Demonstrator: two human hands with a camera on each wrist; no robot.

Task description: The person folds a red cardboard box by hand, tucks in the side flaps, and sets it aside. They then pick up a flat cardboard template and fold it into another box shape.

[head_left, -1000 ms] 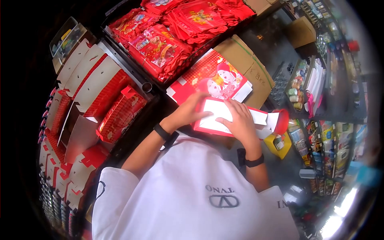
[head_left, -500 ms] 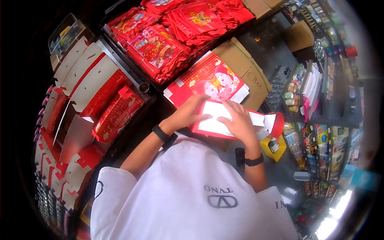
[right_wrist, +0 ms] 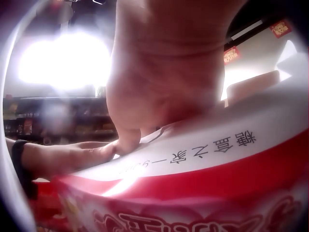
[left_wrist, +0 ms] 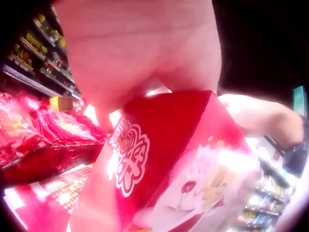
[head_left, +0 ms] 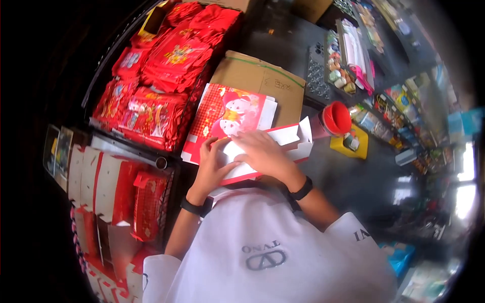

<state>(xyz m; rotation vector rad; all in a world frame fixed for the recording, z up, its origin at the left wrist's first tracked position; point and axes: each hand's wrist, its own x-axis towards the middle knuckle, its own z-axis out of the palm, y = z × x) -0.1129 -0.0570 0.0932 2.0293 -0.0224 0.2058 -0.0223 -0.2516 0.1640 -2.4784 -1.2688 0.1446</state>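
A red box with a white panel facing up (head_left: 241,174) lies under both hands. At its left end, my left hand (head_left: 208,169) grips it, thumb on the white panel and fingers bent over the far edge. My right hand (head_left: 268,157) presses on the panel with extended fingers, its thumb close to the left thumb. White flaps stand out at the box's right end. In the left wrist view the box's red side (left_wrist: 166,140) has a white emblem; the left hand (left_wrist: 145,48) covers its top. The right wrist view shows black characters on the white panel (right_wrist: 270,116) beneath the right hand (right_wrist: 164,72).
A flat printed red carton (head_left: 207,113) lies beyond the box, on brown cardboard (head_left: 242,70). Red packets (head_left: 177,55) fill a crate at the far left. Folded cartons (head_left: 108,177) stand at the left. A red round container (head_left: 337,118) and yellow tray (head_left: 359,144) are at the right.
The head view has turned, so the surroundings have shifted. Both hands have moved closer together on the box, the right hand now lying further across the panel. The box remains under both hands.
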